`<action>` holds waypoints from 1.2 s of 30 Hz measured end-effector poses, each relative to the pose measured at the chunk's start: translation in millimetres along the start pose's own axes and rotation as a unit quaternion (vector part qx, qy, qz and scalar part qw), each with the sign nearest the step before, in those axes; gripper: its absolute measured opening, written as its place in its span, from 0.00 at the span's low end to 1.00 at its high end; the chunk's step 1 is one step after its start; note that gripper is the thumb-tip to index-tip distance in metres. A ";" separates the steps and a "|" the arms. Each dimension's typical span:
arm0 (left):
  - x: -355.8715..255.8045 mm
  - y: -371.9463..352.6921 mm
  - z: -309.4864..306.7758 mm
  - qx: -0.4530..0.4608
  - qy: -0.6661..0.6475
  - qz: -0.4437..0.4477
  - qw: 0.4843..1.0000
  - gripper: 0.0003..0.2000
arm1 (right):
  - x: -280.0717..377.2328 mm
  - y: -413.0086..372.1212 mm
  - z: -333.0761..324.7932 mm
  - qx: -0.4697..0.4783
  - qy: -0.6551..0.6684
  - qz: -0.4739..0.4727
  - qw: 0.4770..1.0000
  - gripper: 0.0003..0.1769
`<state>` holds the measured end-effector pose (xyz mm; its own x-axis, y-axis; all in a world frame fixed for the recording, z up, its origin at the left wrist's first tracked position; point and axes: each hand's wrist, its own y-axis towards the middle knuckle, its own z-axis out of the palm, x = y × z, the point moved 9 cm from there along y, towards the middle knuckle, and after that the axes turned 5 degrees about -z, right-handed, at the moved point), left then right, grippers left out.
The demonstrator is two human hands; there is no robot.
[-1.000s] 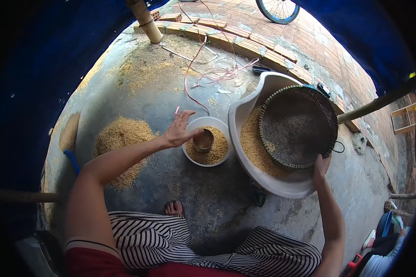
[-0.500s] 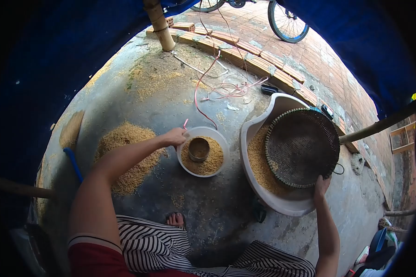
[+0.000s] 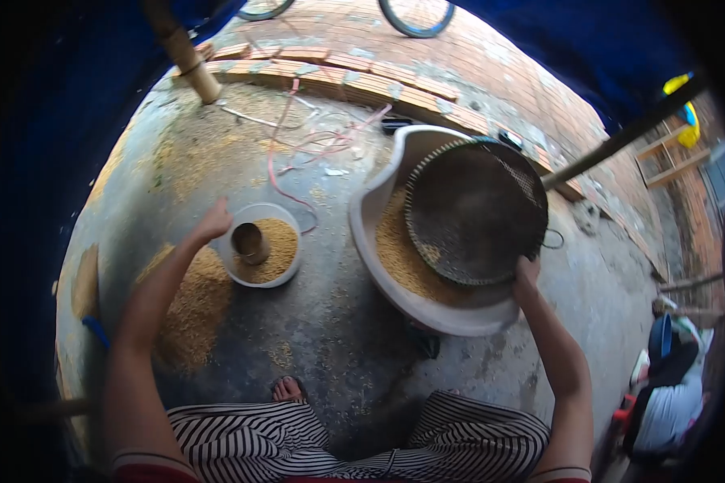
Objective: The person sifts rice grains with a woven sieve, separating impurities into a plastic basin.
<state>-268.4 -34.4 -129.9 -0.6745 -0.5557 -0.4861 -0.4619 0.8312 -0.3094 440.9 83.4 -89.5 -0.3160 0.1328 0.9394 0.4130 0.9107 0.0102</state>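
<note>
My left hand (image 3: 216, 219) is closed at the upper left rim of a white bucket (image 3: 296, 270) of yellow grain (image 3: 278, 245). A metal cup (image 3: 250, 244) leans on that grain. Over on the right, my right hand (image 3: 527, 274) grips the lower right rim of a round woven sieve (image 3: 475, 211). The sieve lies tilted over a large white tub (image 3: 368, 241) that has more grain inside. A few grains show at the sieve's lower left edge.
A grain heap (image 3: 189, 310) lies left of the bucket, near a brush (image 3: 85, 282) with a blue handle. Pink cords (image 3: 274, 165) cross the floor before a brick row (image 3: 322, 76). Poles stand at both sides. A person (image 3: 669, 402) is at the lower right.
The whole view has shifted, so the bucket, tub and sieve appear farther left. The cup now leans more. Both hands remain at the same rims.
</note>
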 end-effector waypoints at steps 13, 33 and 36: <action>-353.7 -59.9 14.6 0.110 -0.457 0.333 0.818 0.32 | 201.3 7.9 2.9 -0.025 0.157 -0.387 0.908 0.18; -393.0 -87.1 53.2 -0.281 -0.190 0.398 0.853 0.25 | 5.6 -29.3 199.3 0.397 -0.405 -0.334 0.753 0.34; -392.8 -83.2 54.7 -0.282 -0.203 0.409 0.844 0.25 | 23.7 -62.6 245.5 0.441 -0.407 -0.363 0.713 0.37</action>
<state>66.5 115.6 42.1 -0.7000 0.3476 -0.6239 -0.2147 0.7307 0.6480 197.9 125.6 -152.0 -0.7111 -0.6437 0.2829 -0.6971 0.6980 -0.1639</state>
